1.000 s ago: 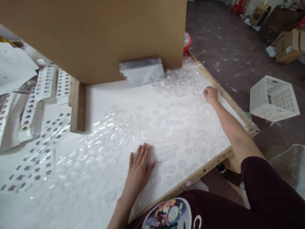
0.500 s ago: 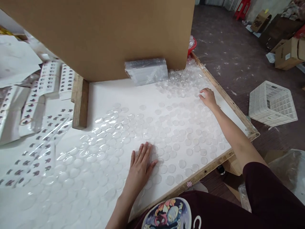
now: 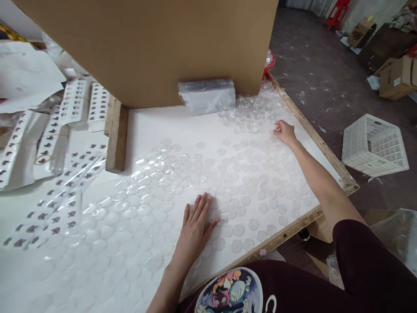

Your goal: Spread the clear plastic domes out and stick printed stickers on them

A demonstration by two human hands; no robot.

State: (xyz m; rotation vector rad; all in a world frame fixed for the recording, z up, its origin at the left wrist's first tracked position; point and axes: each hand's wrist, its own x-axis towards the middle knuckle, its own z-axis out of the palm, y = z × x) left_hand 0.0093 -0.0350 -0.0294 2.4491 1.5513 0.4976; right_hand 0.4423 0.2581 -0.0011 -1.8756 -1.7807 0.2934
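Observation:
My left hand [image 3: 196, 224] lies flat, fingers stretched, on the white board [image 3: 156, 124] among many clear round discs [image 3: 236, 246]. Its fingertips and thumb touch discs. Farther right, my right hand [image 3: 285, 131] is held over the board near its right edge, fingers curled and fingertips drawn close to the thumb. Whatever is between them, if anything, is too small or clear to make out. Just beyond it is a heap of clear discs [image 3: 257, 106]. On the left, the discs lie under or within a shiny clear film and reflect light.
A large cardboard panel [image 3: 163, 52] stands at the back, with a plastic-wrapped pack [image 3: 208, 98] against it. A wooden block [image 3: 117, 139] and printed sticker sheets [image 3: 76, 102] are on the left. Wooden strips [image 3: 312, 130] edge the board. A white crate [image 3: 374, 148] sits on the floor.
The fingers of my right hand have drawn closer together. My left hand stays flat in about the same place. The whole view has shifted slightly.

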